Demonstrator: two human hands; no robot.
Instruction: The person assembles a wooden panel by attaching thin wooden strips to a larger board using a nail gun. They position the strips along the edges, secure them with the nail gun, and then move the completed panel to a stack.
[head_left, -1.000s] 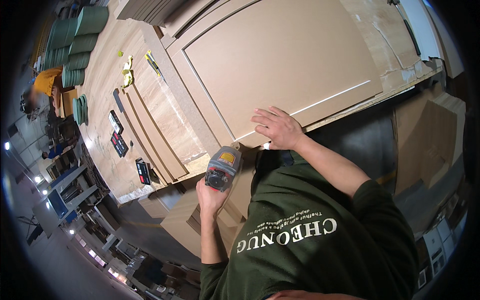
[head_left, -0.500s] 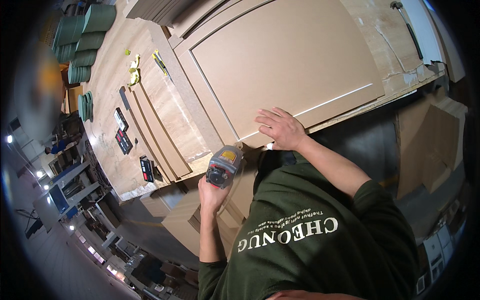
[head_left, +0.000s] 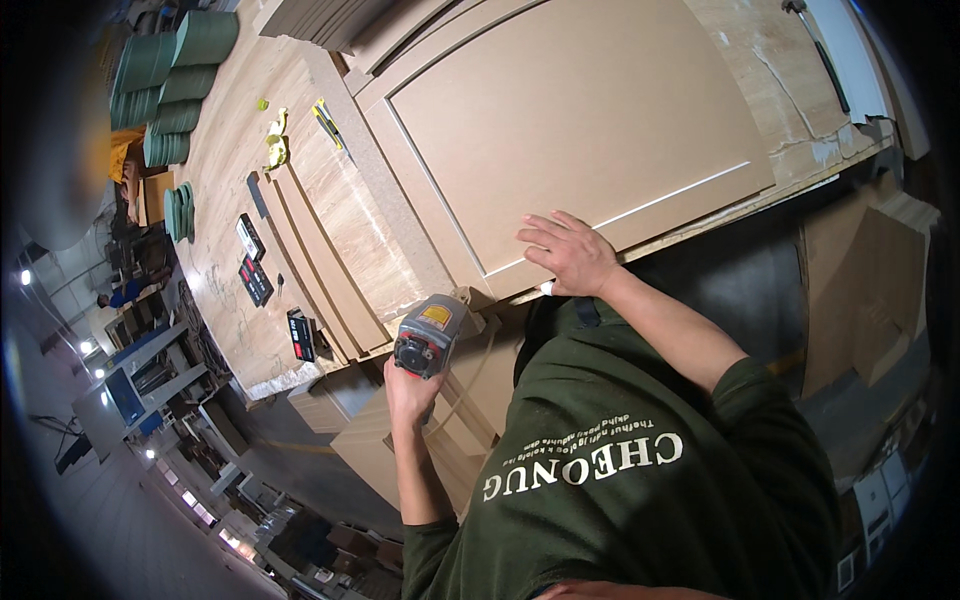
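My left hand point(head_left: 407, 395) is closed round the handle of a grey nail gun point(head_left: 440, 325) with a red rim and a yellow label. The gun's nose is at the near left corner of a brown fibreboard panel point(head_left: 560, 110); whether it touches cannot be made out. A raised frame strip borders the panel. Over its near edge lies my right hand point(head_left: 575, 258), open, fingers spread on the frame and thumb at the edge. A white wrap point(head_left: 547, 288) shows on that thumb. Part of my left hand's grip is hidden behind the gun.
Left of the panel, long narrow boards point(head_left: 315, 260), small black boxes point(head_left: 301, 335), a yellow cutter knife point(head_left: 327, 125) and fruit peel point(head_left: 276, 140) lie on the wooden table point(head_left: 220, 200). A hammer point(head_left: 818, 55) is at the far right. Green curved pieces point(head_left: 190, 85) are stacked far left.
The nail gun and my left hand have shifted slightly left, and the gun is tilted more to the left. My right hand stays spread on the panel's near edge.
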